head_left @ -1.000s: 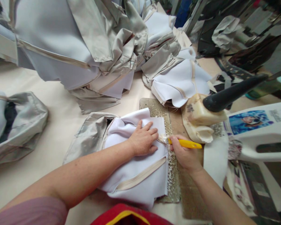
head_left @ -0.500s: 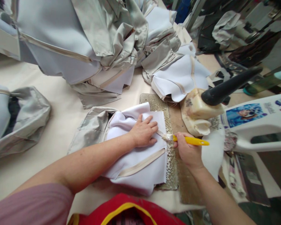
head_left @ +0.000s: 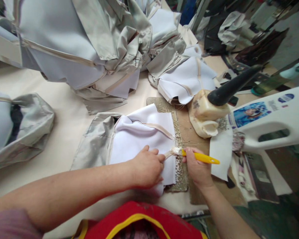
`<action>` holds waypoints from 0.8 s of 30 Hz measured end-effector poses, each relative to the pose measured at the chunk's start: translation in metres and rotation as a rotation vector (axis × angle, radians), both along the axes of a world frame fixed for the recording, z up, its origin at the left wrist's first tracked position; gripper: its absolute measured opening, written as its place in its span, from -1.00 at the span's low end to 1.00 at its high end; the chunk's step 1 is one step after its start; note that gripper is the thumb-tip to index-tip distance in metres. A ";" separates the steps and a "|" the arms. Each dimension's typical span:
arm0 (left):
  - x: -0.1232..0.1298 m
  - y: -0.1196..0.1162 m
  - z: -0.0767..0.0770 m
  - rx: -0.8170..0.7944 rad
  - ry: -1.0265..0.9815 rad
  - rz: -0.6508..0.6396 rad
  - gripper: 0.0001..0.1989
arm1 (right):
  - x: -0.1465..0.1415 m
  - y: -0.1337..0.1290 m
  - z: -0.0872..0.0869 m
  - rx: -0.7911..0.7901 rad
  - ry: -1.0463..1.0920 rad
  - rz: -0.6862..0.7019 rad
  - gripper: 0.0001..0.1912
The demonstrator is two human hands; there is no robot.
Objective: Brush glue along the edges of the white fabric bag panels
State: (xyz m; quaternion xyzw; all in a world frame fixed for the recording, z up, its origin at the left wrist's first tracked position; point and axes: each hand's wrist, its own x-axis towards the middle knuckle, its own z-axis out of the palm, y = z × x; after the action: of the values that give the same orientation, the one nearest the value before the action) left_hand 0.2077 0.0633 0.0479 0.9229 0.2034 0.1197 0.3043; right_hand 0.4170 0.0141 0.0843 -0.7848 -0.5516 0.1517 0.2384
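Note:
A white fabric piece point(head_left: 139, 136) with beige strips and a grey lining lies across a glue-crusted board point(head_left: 180, 176). My left hand point(head_left: 149, 166) presses flat on its lower part with the fingers spread. Pinched in my right hand point(head_left: 198, 167) is a brush with a yellow handle point(head_left: 206, 158); its bristles touch the white fabric near the right edge, close to my left fingertips. A beige strip point(head_left: 161, 128) shows above the brush, and the lower strip is hidden under my left hand.
A cream container point(head_left: 201, 109) with a black spout and a large white jug point(head_left: 271, 116) stand to the right. Heaped grey and white pieces point(head_left: 64, 36) fill the back, and another piece point(head_left: 32, 122) lies at the left.
My left hand has slid toward me, uncovering the upper strip and covering the lower one. The brush in my right hand has moved slightly down along the fabric's edge.

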 end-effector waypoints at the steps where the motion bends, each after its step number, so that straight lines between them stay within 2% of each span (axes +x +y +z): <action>1: -0.001 -0.006 -0.004 -0.004 0.009 0.001 -0.75 | -0.001 -0.002 -0.002 -0.002 -0.007 0.013 -0.67; 5: 0.000 -0.014 -0.021 0.012 -0.024 0.052 -0.73 | -0.002 -0.007 -0.006 -0.023 -0.059 0.132 -0.64; 9: 0.003 -0.011 -0.023 0.009 -0.027 0.055 -0.74 | -0.001 -0.003 -0.010 0.078 -0.142 0.073 -0.63; 11: 0.002 -0.011 -0.022 0.016 -0.027 0.057 -0.75 | -0.003 -0.007 -0.010 0.080 -0.177 0.065 -0.64; 16: 0.002 -0.014 -0.023 0.024 -0.026 0.065 -0.77 | -0.015 -0.054 -0.005 -0.028 -0.189 0.133 -0.63; 20: 0.002 -0.015 -0.025 0.037 -0.045 0.063 -0.78 | -0.023 -0.095 0.003 -0.095 -0.168 0.115 -0.62; 24: 0.002 -0.016 -0.026 0.034 -0.043 0.068 -0.78 | -0.024 -0.107 0.010 -0.135 -0.166 0.099 -0.59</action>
State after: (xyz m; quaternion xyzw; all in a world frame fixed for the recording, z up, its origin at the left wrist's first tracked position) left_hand 0.2094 0.0478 0.0223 0.9176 0.2261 0.1535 0.2889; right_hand 0.3930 -0.0931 0.0947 -0.7807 -0.5961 0.1345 0.1308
